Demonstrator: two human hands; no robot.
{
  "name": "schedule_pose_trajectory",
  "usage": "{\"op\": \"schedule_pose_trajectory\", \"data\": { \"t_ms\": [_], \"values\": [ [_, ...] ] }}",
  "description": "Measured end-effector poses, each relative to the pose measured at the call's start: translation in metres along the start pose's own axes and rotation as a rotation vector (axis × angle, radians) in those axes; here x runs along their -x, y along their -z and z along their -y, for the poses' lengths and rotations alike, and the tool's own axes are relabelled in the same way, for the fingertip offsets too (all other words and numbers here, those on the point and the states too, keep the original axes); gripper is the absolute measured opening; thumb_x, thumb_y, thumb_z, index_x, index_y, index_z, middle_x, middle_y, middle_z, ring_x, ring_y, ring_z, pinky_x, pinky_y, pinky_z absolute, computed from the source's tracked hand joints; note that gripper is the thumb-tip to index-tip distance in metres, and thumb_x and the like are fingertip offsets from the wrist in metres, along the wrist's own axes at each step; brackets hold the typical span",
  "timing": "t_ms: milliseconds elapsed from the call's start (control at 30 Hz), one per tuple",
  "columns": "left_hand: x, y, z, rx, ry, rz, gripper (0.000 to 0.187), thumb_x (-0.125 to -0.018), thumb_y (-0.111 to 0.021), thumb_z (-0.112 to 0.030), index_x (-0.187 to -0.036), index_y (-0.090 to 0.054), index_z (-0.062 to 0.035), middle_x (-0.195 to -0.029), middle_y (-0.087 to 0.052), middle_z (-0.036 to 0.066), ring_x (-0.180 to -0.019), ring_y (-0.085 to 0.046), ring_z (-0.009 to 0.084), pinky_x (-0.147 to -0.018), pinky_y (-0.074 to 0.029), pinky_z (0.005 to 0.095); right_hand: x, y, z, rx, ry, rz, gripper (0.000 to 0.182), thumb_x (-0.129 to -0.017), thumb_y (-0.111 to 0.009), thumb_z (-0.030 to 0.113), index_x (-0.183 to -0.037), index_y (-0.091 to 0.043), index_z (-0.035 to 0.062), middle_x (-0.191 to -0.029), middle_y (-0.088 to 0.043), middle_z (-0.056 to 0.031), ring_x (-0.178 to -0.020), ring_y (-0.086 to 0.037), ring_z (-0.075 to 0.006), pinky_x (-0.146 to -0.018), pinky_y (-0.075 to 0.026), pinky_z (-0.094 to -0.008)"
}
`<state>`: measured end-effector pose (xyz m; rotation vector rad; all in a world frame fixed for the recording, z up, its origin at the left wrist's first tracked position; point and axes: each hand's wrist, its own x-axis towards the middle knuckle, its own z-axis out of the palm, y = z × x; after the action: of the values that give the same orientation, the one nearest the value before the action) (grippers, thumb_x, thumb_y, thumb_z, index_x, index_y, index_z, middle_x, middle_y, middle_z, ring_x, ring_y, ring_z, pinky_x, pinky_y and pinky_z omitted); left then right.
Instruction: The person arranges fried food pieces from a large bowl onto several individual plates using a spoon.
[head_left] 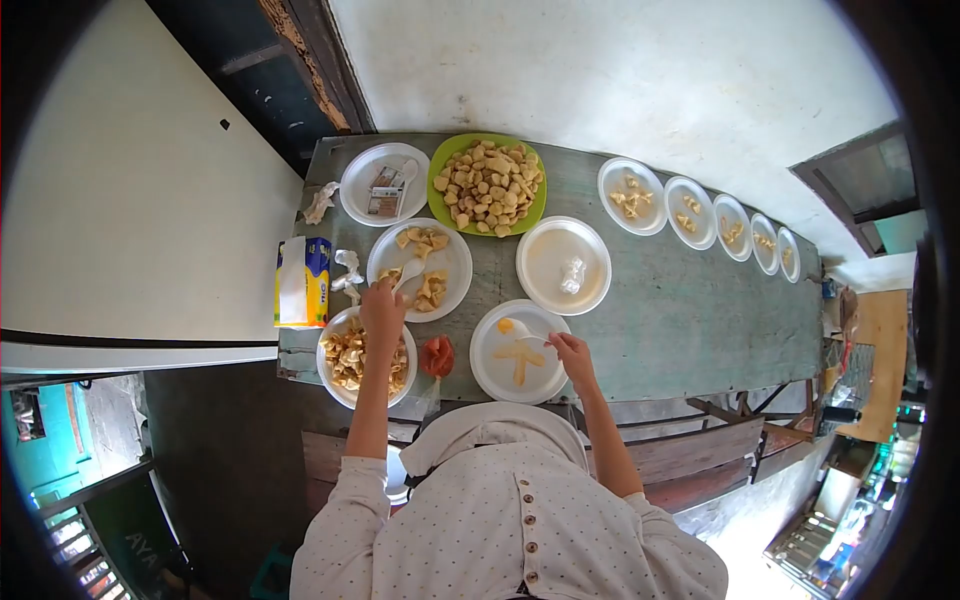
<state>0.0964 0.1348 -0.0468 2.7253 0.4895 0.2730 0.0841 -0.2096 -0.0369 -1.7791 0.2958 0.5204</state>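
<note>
My left hand [382, 308] is closed on a white plastic spoon [411, 270], over the near-left edge of a white plate [456, 290] with folded fried pieces [431, 291] on it. At the right rim of another white plate [491, 385], my right hand [569, 354] is closed on the handle of a second white spoon [530, 334]. An orange blob [505, 325] and pale orange strips [519, 361] lie on that plate. Between the two plates sits a red bag [437, 356]. Below my left hand, a plate [407, 392] is heaped with fried pieces [352, 363].
A green plate [438, 205] heaped with round pieces stands at the back, beside a plate [349, 190] with a printed packet. A stacked plate [602, 265] holds crumpled white plastic. Several small-portion plates [650, 220] line the back right. A tissue pack [303, 283] stands at the left edge.
</note>
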Motion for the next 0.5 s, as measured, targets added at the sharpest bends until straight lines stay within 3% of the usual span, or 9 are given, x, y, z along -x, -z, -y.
{"op": "schedule_pose_trajectory", "data": {
  "t_ms": [67,133,267,367,433,500],
  "values": [
    [-0.003,-0.012,0.015,-0.060,0.019,0.041,0.022,-0.072,-0.061,-0.018,-0.088,-0.057,-0.0045,-0.082,-0.058,0.014,-0.077,-0.058,0.0295,-0.066,-0.047,0.0396,-0.007,0.001,0.007,0.052,0.074,-0.018,0.029,-0.084,-0.055,0.031,-0.080,-0.063,0.0034,-0.069,-0.056,0.0013,-0.061,-0.042,-0.0070,-0.058,-0.035,-0.0213],
    [-0.008,-0.023,0.021,-0.138,0.115,0.186,0.017,-0.071,-0.062,-0.019,-0.080,-0.058,-0.0050,-0.080,-0.058,0.012,-0.075,-0.058,0.0284,-0.064,-0.047,0.0401,-0.008,0.003,0.015,0.126,-0.002,-0.007,0.031,-0.082,-0.056,0.030,-0.086,-0.062,-0.0001,-0.077,-0.062,-0.0035,-0.077,-0.054,-0.0113,-0.071,-0.041,-0.0246],
    [-0.004,-0.027,0.024,-0.050,0.103,0.177,0.017,-0.072,-0.061,-0.020,-0.079,-0.058,-0.0052,-0.078,-0.057,0.012,-0.075,-0.057,0.0292,-0.063,-0.047,0.0399,-0.016,0.000,0.026,0.164,0.055,0.065,0.030,-0.082,-0.056,0.030,-0.089,-0.062,0.0009,-0.078,-0.062,-0.0045,-0.079,-0.056,-0.0112,-0.073,-0.042,-0.0247],
    [0.004,-0.024,0.019,0.024,0.118,0.231,0.016,-0.075,-0.058,-0.017,-0.082,-0.056,-0.0035,-0.078,-0.056,0.015,-0.075,-0.056,0.0319,-0.063,-0.047,0.0412,-0.028,-0.008,0.029,0.209,0.072,0.099,0.027,-0.082,-0.057,0.028,-0.088,-0.063,0.0025,-0.080,-0.063,-0.0061,-0.080,-0.057,-0.0121,-0.073,-0.042,-0.0246],
    [0.008,-0.019,0.016,0.207,0.105,0.107,0.014,-0.079,-0.052,-0.012,-0.087,-0.053,-0.0013,-0.083,-0.054,0.017,-0.078,-0.055,0.0350,-0.065,-0.045,0.0432,-0.044,-0.018,0.031,0.294,0.142,0.116,0.026,-0.082,-0.055,0.031,-0.087,-0.064,0.0074,-0.081,-0.063,-0.0070,-0.077,-0.060,-0.0176,-0.073,-0.043,-0.0272],
    [0.016,-0.015,0.016,0.296,0.151,0.145,0.016,-0.082,-0.047,-0.009,-0.096,-0.048,-0.0006,-0.088,-0.052,0.019,-0.080,-0.053,0.0369,-0.068,-0.044,0.0444,-0.051,-0.039,0.063,0.468,0.168,0.081,0.026,-0.083,-0.054,0.033,-0.082,-0.064,0.0082,-0.078,-0.062,-0.0048,-0.074,-0.057,-0.0155,-0.074,-0.041,-0.0306]
  ]
}}
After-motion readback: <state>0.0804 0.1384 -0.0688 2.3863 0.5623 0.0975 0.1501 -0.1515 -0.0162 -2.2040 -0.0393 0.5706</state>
